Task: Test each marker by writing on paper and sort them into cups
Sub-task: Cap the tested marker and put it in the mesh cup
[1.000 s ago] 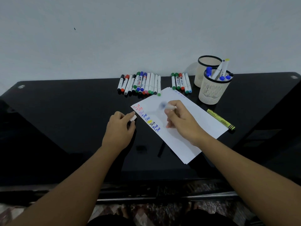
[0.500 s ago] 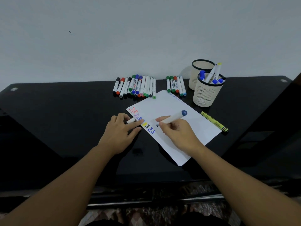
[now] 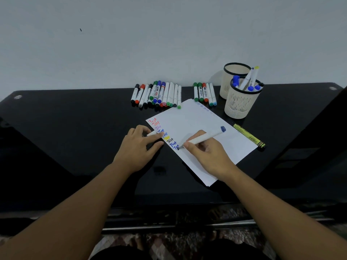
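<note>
A white sheet of paper (image 3: 199, 126) lies on the black table, with a column of coloured "Test" words along its left edge. My right hand (image 3: 208, 156) grips a white marker with a blue end (image 3: 206, 136), tip down on the paper just below the lowest word. My left hand (image 3: 139, 147) rests at the paper's left edge and holds a white marker cap (image 3: 151, 133) between its fingers. A row of mixed markers (image 3: 156, 95) and a smaller group (image 3: 205, 93) lie at the back. The near mesh cup (image 3: 242, 102) holds several markers; the far cup (image 3: 234, 79) looks empty.
A yellow highlighter (image 3: 248, 136) lies on the table to the right of the paper. The glossy black table (image 3: 65, 128) ends at a white wall behind the markers. Its front edge is close to my body.
My right hand has turned the marker from tip-up to writing posture and brought its tip down onto the paper below the last word. My left hand has settled at the paper's edge.
</note>
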Motion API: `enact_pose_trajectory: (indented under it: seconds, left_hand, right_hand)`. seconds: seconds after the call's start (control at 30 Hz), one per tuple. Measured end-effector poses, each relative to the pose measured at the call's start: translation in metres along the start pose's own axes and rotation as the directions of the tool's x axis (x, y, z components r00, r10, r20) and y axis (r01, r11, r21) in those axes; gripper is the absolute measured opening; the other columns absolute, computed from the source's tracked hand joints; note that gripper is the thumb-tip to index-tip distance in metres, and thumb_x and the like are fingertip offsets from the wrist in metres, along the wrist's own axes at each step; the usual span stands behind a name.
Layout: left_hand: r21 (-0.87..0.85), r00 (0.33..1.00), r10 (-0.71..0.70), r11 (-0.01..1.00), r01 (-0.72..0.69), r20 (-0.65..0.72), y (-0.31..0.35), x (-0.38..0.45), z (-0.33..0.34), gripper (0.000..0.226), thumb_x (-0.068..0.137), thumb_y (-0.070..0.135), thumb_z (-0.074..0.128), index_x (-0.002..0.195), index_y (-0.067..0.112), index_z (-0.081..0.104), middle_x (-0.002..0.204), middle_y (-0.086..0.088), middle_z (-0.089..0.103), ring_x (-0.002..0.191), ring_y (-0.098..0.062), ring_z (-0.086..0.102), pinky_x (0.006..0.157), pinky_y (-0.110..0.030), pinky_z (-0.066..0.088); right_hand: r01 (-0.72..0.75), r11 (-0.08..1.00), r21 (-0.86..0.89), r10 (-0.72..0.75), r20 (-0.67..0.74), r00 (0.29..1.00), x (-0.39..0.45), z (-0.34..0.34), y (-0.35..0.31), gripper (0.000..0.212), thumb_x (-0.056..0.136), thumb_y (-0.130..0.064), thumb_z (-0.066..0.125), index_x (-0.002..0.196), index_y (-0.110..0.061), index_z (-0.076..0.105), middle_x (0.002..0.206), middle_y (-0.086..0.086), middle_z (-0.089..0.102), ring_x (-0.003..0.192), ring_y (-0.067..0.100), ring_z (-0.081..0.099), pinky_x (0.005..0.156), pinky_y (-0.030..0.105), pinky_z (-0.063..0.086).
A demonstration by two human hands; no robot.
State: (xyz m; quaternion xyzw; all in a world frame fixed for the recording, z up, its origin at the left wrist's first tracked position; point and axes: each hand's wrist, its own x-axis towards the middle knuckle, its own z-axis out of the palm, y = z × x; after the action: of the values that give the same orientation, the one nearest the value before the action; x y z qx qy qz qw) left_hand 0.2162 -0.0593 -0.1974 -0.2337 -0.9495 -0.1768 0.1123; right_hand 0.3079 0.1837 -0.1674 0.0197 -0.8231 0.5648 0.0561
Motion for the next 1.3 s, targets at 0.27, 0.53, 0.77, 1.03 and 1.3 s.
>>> enact_pose_trajectory:
  seconds: [0.27, 0.53, 0.77, 1.03, 1.3]
  left_hand:
    - [0.017, 1.0, -0.01, 1.0, 0.01, 0.01, -0.0011, 0.001, 0.0007, 0.058, 0.093, 0.071, 0.029, 0.136, 0.047, 0.06, 0.122, 0.009, 0.048, 0.101, -0.015, 0.043, 0.091, -0.038, 0.046]
    - [0.013, 1.0, -0.009, 1.0, 0.009, 0.0, -0.0015, 0.0008, 0.0015, 0.057, 0.093, 0.071, 0.03, 0.135, 0.048, 0.061, 0.121, 0.01, 0.048, 0.101, -0.016, 0.044, 0.09, -0.038, 0.046]
    - [0.007, 1.0, -0.013, 1.0, 0.013, 0.006, -0.0011, 0.0004, 0.001, 0.057, 0.092, 0.071, 0.03, 0.135, 0.048, 0.06, 0.121, 0.01, 0.048, 0.103, -0.016, 0.044, 0.09, -0.037, 0.045]
    - [0.015, 1.0, -0.006, 1.0, 0.006, 0.009, -0.0027, 0.0012, 0.0015, 0.043, 0.099, 0.062, 0.046, 0.137, 0.046, 0.059, 0.123, 0.009, 0.048, 0.106, -0.016, 0.044, 0.092, -0.039, 0.045]
    - [0.015, 1.0, -0.009, 1.0, 0.009, 0.009, -0.0023, 0.0012, 0.0015, 0.042, 0.099, 0.059, 0.048, 0.137, 0.046, 0.06, 0.124, 0.009, 0.047, 0.107, -0.016, 0.044, 0.093, -0.038, 0.045]
  right_hand:
    - [0.006, 1.0, -0.029, -0.005, 0.038, 0.999, 0.0012, 0.0022, 0.0034, 0.004, 0.102, -0.036, 0.063, 0.098, -0.037, 0.065, 0.096, -0.001, 0.069, 0.097, 0.024, 0.065, 0.095, 0.049, 0.052]
    - [0.011, 0.996, -0.092, -0.004, 0.069, 0.998, 0.0016, 0.0023, 0.0051, 0.005, 0.103, -0.038, 0.06, 0.1, -0.035, 0.063, 0.093, -0.006, 0.069, 0.095, 0.018, 0.064, 0.093, 0.049, 0.052]
    - [0.01, 0.994, -0.105, -0.004, 0.063, 0.998, 0.0019, 0.0028, 0.0054, 0.004, 0.103, -0.038, 0.06, 0.101, -0.035, 0.063, 0.094, -0.009, 0.069, 0.095, 0.016, 0.065, 0.093, 0.047, 0.053]
    - [0.026, 0.992, -0.12, -0.018, 0.062, 0.998, 0.0023, 0.003, 0.0055, 0.005, 0.104, -0.039, 0.059, 0.1, -0.036, 0.062, 0.094, -0.01, 0.068, 0.093, 0.015, 0.063, 0.092, 0.046, 0.053]
    - [0.024, 0.991, -0.132, -0.014, 0.073, 0.997, 0.0022, 0.0028, 0.0071, 0.005, 0.103, -0.04, 0.06, 0.102, -0.036, 0.063, 0.096, -0.012, 0.069, 0.096, 0.014, 0.065, 0.093, 0.046, 0.054]
